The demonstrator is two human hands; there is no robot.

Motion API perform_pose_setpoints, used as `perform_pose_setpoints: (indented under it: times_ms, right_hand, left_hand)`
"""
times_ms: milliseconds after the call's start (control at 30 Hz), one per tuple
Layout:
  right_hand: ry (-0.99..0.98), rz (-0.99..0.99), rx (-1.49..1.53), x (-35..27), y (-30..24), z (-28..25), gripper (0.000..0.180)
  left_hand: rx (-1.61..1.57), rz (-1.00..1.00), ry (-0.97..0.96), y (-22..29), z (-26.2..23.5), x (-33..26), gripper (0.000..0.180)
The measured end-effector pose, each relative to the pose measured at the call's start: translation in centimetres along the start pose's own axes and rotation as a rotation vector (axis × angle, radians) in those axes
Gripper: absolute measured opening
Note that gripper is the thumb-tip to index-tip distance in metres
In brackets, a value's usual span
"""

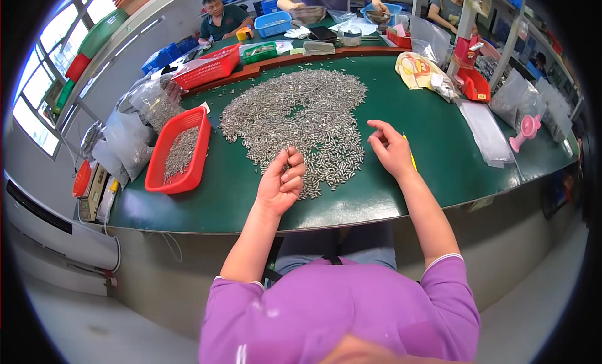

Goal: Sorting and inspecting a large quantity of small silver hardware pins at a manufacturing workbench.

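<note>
Many metal pieces (327,127) heaped beyond left hand (280,184), curled, hold unclear; right hand (394,154) half-open, just right of them.

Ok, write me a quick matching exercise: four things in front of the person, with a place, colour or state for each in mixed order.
1. Left hand
2. Right hand
3. Near red tray
4. Table

A. Green
B. At the near side of the metal pile, fingers curled
C. Left of the pile, with small pieces inside
D. Right of the pile

Pairs: 1-B, 2-D, 3-C, 4-A
</note>
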State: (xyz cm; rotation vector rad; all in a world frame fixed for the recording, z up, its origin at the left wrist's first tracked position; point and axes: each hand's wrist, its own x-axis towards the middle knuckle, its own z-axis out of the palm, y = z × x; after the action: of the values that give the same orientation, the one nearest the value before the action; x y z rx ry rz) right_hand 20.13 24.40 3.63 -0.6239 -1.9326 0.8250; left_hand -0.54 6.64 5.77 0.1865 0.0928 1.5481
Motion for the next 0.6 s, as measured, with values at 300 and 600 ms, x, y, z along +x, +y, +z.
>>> perform_pose_setpoints:
  times_ms: [300,600]
  right_hand:
    - [-0.06,0.023,-0.04,0.0,-0.4,0.3,0.027]
    - [-0.102,0.048,-0.101,-0.2,-0.2,0.1,0.029]
  left_hand:
    - [-0.025,-0.018,0.031,1.2,0.1,-0.5,0.019]
    - [0.133,0.278,0.243,10.2,0.1,-1.7,0.013]
